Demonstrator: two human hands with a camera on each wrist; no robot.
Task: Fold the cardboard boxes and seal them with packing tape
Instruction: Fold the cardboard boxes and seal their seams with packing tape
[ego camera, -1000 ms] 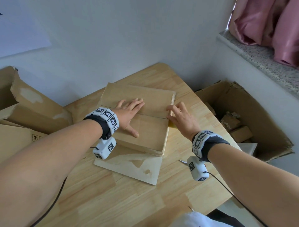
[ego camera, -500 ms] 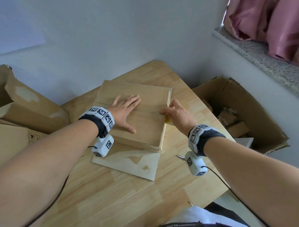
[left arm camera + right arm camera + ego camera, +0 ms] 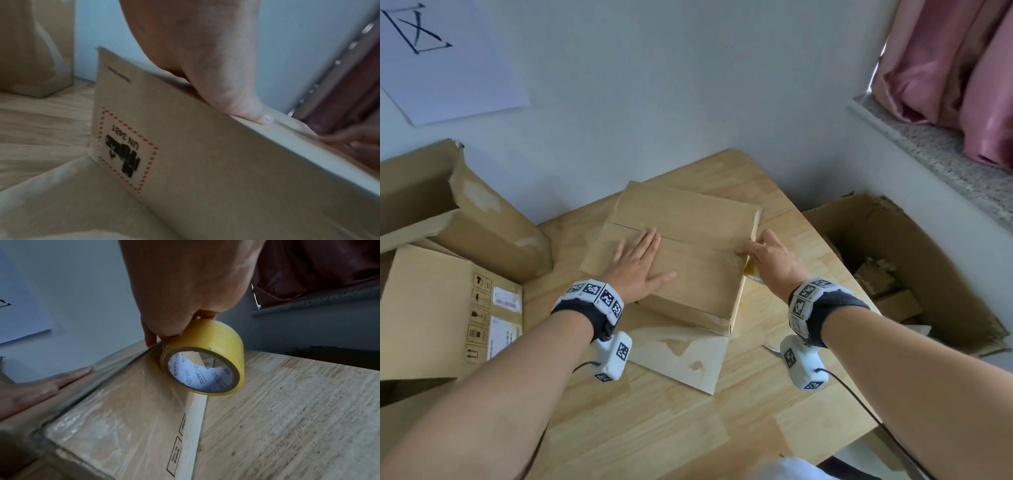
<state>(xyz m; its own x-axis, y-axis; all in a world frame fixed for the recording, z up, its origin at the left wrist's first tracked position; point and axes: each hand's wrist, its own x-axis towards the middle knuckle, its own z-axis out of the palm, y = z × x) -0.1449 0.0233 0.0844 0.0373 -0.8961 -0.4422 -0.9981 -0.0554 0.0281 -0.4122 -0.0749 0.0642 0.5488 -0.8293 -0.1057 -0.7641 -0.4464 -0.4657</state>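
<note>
A closed brown cardboard box (image 3: pixel 688 226) stands on the wooden table (image 3: pixel 654 428), its two top flaps meeting at a seam. My left hand (image 3: pixel 640 263) lies flat on the near flap, fingers straight and pressing down; its thumb (image 3: pixel 242 104) sits on the box's top edge. My right hand (image 3: pixel 770 257) is at the box's right edge and grips a yellow roll of packing tape (image 3: pixel 203 356), mostly hidden in the head view, with a fingertip on the seam end. The box's right side (image 3: pixel 115 402) carries clear tape.
A loose flat cardboard sheet (image 3: pixel 681 356) lies under the box's near side. Large open cartons stand at the left (image 3: pixel 465 222) and a flattened one (image 3: pixel 431 315) lies beside them. An open carton with scraps (image 3: pixel 893 270) sits right of the table. The wall is close behind.
My right hand has moved left onto the right end of the seam. The left hand stays flat on the near flap. The view has shifted slightly.
</note>
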